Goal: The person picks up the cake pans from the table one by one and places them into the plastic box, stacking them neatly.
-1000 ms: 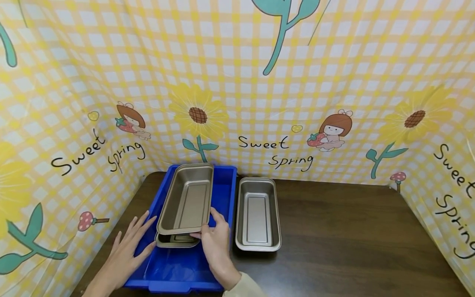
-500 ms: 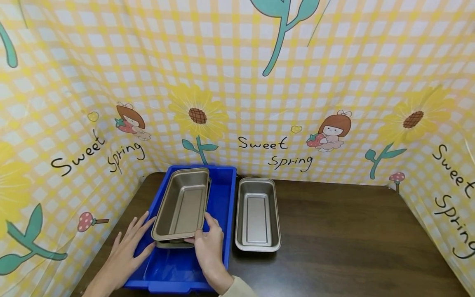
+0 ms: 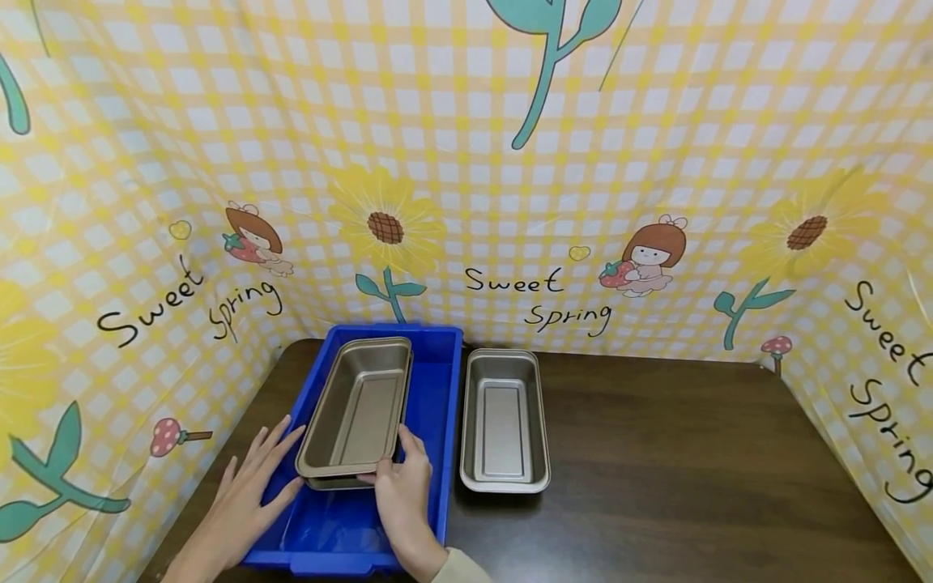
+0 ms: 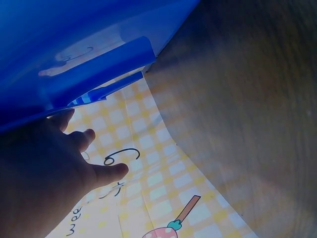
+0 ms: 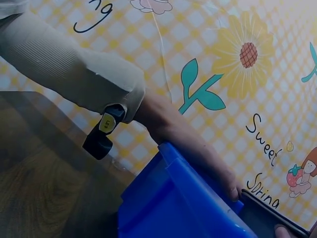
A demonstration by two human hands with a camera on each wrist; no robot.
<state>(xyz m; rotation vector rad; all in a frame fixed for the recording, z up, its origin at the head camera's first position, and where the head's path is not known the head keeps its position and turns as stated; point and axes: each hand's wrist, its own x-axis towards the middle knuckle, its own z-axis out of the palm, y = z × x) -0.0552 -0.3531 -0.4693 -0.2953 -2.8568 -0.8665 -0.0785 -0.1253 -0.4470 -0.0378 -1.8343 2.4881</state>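
Note:
A bronze-coloured loaf pan (image 3: 364, 409) sits slightly askew over a second loaf pan (image 3: 342, 483) inside the blue tray (image 3: 350, 561); only the lower pan's near rim and a sliver of its right side show. My right hand (image 3: 404, 494) pinches the upper pan at its near right corner, thumb on the rim. My left hand (image 3: 244, 502) lies along the tray's left wall with fingers spread and straight, fingertips close to the pan's left edge. In the left wrist view, the left hand (image 4: 64, 163) is dark against the tray's outer side (image 4: 99, 74).
Another loaf pan (image 3: 504, 421) stands on the dark wooden table (image 3: 678, 453), just right of the tray. A yellow checked cloth (image 3: 452, 162) with printed flowers hangs around the back and both sides of the table.
My right hand has brought the upper loaf pan left and down onto the lower one, covering most of it. My left hand has stayed beside the tray.

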